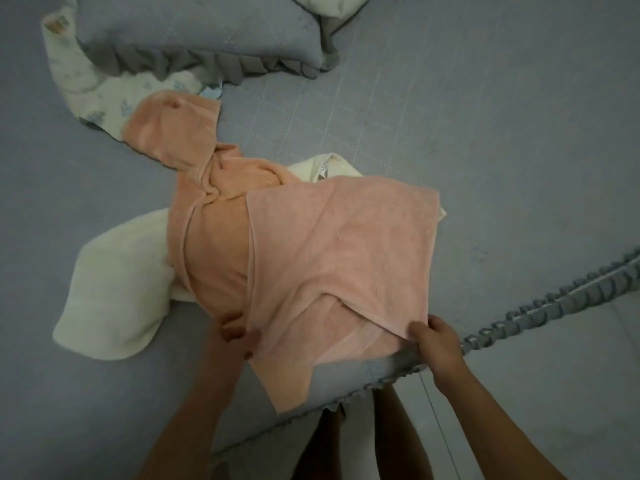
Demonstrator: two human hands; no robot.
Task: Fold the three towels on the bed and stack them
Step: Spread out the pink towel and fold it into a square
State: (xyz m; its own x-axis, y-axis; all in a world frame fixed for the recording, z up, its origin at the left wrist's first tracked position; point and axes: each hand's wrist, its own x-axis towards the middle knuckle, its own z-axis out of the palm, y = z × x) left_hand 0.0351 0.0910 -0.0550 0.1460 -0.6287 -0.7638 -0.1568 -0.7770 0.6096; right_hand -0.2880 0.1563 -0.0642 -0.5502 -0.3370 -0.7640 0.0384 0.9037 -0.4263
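A light pink towel point(339, 244) lies doubled over near the bed's front edge, its lower part hanging past the edge. My left hand point(235, 330) pinches its left side and my right hand point(436, 344) grips its near right corner. Under it a crumpled peach towel point(194, 147) stretches toward the far left. A cream towel point(117, 289) lies bunched beneath both, sticking out at the left and behind the pink one.
A grey pillow point(194, 36) with a ruffled hem lies at the far left on a patterned white cloth point(90, 88). The grey bedspread's ruffled edge point(540, 306) runs diagonally at the right. Pale floor point(554, 393) and my legs show below.
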